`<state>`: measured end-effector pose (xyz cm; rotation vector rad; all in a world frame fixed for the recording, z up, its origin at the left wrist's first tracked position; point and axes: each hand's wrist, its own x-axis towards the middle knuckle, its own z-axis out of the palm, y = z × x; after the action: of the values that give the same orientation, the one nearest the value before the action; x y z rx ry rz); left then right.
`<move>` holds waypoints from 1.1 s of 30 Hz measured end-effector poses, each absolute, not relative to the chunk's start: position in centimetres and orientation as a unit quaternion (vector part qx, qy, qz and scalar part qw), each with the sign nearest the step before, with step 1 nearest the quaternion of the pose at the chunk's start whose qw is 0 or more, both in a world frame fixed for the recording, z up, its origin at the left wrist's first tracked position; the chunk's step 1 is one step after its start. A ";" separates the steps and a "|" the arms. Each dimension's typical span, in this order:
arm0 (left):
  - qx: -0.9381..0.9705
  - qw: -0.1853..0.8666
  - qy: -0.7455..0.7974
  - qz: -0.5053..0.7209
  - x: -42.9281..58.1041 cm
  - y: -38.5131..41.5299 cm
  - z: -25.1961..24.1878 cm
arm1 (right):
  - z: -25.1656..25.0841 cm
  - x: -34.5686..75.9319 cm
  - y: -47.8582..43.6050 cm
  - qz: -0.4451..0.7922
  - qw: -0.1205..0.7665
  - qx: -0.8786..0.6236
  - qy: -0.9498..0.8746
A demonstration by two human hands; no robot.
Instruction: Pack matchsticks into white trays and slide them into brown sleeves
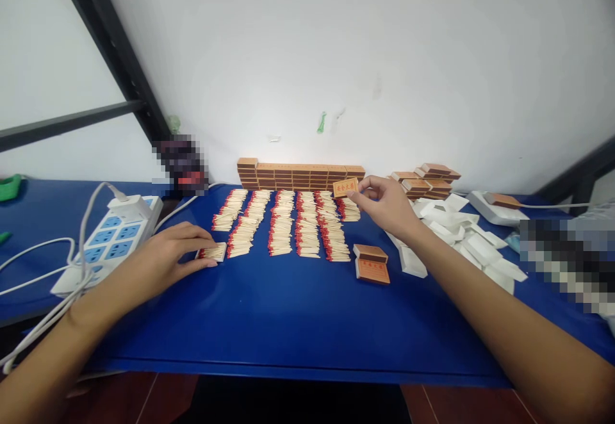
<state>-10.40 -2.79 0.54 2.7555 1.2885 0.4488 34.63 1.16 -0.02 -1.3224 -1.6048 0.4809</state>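
Observation:
My right hand pinches an orange matchbox and holds it just above the blue table, in front of a low wall of stacked matchboxes. My left hand grips a small white tray of matches lying on the table at the left end of the rows. Several rows of red-tipped matches lie between the two hands. Two more matchboxes lie near the right hand's wrist.
A pile of white inner trays lies on the right, with a heap of matchboxes behind it. A white power strip with cables sits at the left. A black metal frame runs along the wall.

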 end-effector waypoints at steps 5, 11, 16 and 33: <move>0.897 0.036 0.418 0.140 -10.6 -2.3 1.1 | 0.0 34.7 1.2 0.197 0.488 -0.541 -0.656; 0.884 0.031 0.452 0.118 -11.4 -1.6 0.3 | 0.1 34.8 1.2 0.201 0.483 -0.545 -0.655; 0.885 0.043 0.443 0.138 -11.6 -0.3 -0.4 | 0.2 34.8 1.2 0.202 0.486 -0.547 -0.651; 0.886 -0.022 0.417 0.203 -10.5 1.2 -0.3 | 0.6 34.8 0.9 0.203 0.490 -0.543 -0.651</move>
<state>-10.48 1.22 -0.26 2.8221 1.3275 0.6476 34.77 0.94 0.64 -1.3192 -1.5811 0.4924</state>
